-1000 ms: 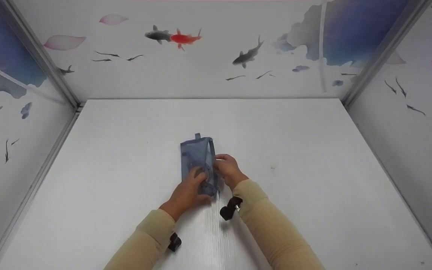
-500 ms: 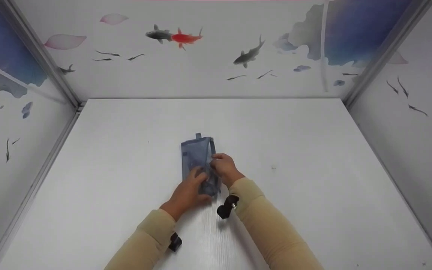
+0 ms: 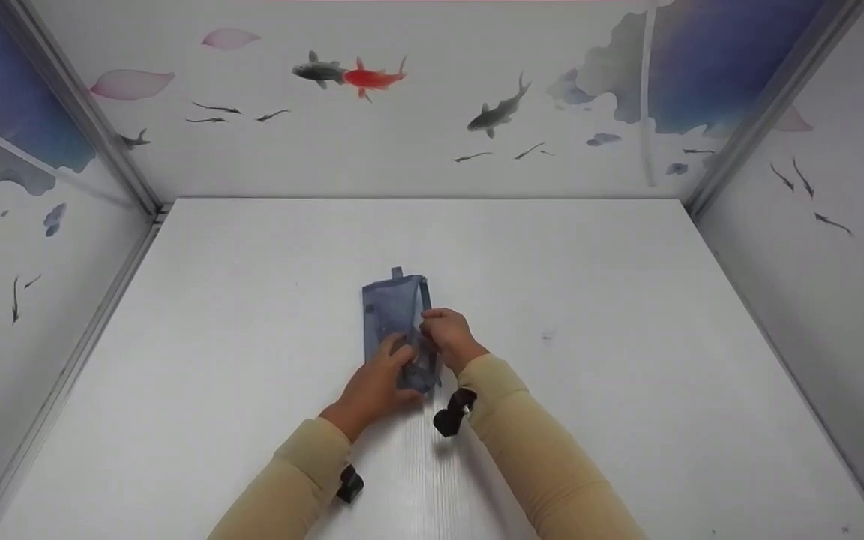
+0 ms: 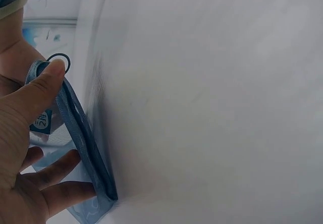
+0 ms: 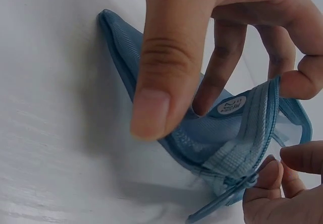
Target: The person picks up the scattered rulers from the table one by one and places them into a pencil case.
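A blue mesh zipper pouch (image 3: 391, 311) stands on the white table in the head view, its small tab at the far end. My left hand (image 3: 376, 379) holds its near end; in the left wrist view the thumb (image 4: 48, 82) presses by the zipper's cord loop (image 4: 60, 57) and the fingers spread along the side. My right hand (image 3: 451, 334) grips the opening's right edge. Seen from the right wrist, one finger (image 5: 212, 82) dips into the parted opening while the thumb (image 5: 154, 108) lies over the zipper edge. A round white label (image 5: 232, 105) shows on the mesh.
The white tabletop (image 3: 589, 300) reaches back to a wall (image 3: 417, 150) printed with fish, with matching side walls. A black wrist device (image 3: 453, 412) hangs beneath the right sleeve and another (image 3: 349, 484) beside the left sleeve.
My right hand has shifted slightly left, its fingers now farther over the pouch's edge. Left hand and pouch stay almost where they were.
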### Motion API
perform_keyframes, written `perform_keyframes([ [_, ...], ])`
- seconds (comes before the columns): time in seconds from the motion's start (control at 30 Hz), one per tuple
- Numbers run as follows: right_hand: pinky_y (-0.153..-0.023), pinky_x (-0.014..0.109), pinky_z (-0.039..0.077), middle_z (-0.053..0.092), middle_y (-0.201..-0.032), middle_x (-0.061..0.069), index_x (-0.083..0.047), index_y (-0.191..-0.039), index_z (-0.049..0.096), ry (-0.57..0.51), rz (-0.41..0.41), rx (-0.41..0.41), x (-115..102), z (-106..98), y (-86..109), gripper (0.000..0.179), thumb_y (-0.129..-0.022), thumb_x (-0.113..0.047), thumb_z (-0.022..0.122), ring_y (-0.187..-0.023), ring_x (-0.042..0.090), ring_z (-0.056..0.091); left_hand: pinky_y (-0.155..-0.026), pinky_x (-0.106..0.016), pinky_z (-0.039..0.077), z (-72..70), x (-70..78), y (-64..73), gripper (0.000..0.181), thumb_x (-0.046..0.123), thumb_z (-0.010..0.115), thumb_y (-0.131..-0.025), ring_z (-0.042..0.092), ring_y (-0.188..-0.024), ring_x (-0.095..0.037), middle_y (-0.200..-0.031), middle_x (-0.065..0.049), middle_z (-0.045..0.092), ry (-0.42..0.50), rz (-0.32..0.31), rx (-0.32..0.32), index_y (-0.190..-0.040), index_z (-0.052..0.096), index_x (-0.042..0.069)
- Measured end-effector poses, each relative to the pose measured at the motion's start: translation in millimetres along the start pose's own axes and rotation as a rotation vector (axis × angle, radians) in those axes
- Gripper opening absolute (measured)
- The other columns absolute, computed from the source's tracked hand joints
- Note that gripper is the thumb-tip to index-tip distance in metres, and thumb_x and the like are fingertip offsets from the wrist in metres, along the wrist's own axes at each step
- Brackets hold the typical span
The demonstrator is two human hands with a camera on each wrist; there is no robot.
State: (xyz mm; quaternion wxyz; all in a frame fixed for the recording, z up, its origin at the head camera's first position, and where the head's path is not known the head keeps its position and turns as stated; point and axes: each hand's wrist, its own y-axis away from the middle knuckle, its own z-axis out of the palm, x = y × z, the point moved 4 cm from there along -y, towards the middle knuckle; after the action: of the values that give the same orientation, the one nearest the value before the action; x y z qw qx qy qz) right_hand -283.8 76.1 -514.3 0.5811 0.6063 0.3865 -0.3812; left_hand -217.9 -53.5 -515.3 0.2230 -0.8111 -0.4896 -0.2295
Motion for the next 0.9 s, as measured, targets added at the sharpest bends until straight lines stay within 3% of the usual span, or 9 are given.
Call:
perform_keyframes([
  [0.3,-0.060,0.028,0.036,0.051,-0.082,0.003,0.004,-0.127,0.056,-0.010,0.003,-0.007,1,-4,-1.1,0.040,-0.087,0.002,0.049,-0.062,0.011,0.039,-0.089,-0.049,0.049,0.4,0.7,-1.5,0.054,0.020,0.084,-0.074,0.056,-0.113,-0.038,-0.143,-0.022,0.037,0.004,-0.004,-0.007,-0.117,0.053,0.010],
  [0.53,-0.066,0.028,0.042,0.054,-0.080,0.004,0.002,-0.124,0.056,-0.062,0.035,0.005,1,-8,-2.3,0.033,-0.091,-0.003,0.052,-0.068,0.014,0.048,-0.089,-0.049,0.050,1.3,0.1,-2.5,0.055,0.023,0.084,-0.074,0.057,-0.112,-0.038,-0.144,-0.023,0.037,0.005,-0.019,-0.012,-0.118,0.053,0.011],
  [0.7,-0.074,0.031,0.048,0.063,-0.099,0.012,0.001,-0.122,0.058,-0.101,0.060,-0.003,0,-11,-2.2,0.030,-0.094,-0.006,0.055,-0.081,0.016,0.058,-0.090,-0.049,0.050,2.8,-1.4,-3.4,0.056,0.023,0.085,-0.073,0.057,-0.113,-0.038,-0.142,-0.024,0.038,-0.008,-0.019,-0.008,-0.118,0.053,0.011],
  [0.9,-0.084,0.036,0.051,0.063,-0.117,0.020,0.002,-0.127,0.055,-0.113,0.046,-0.017,-1,-17,0.5,0.034,-0.095,-0.008,0.053,-0.100,0.025,0.063,-0.087,-0.050,0.050,3.9,-3.3,-3.1,0.060,0.025,0.085,-0.072,0.058,-0.108,-0.039,-0.143,-0.023,0.036,0.005,-0.047,-0.018,-0.121,0.053,0.012],
])
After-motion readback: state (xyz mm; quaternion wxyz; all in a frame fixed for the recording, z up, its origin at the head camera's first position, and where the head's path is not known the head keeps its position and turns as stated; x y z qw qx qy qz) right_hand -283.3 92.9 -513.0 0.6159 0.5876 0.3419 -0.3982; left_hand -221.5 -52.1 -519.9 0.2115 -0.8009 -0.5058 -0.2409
